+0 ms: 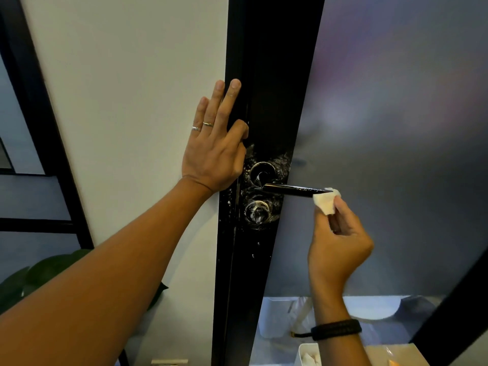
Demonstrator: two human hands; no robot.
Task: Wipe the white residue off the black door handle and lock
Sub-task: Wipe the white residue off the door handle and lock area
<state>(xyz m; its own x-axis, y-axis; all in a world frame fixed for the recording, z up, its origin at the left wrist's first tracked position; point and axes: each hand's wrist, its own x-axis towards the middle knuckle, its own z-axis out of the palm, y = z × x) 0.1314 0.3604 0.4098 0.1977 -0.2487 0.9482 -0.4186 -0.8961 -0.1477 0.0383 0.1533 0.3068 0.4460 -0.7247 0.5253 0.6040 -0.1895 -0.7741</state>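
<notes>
Head view: my right hand pinched a white pad at the lever handle tip; lever ran left to the smeared lock. Left hand flat, fingers straight, on the frame.

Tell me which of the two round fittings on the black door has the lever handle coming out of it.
The upper round fitting. The lever handle runs from it toward the white wipe; the lower round fitting is the lock, smeared white, with no lever.
</notes>
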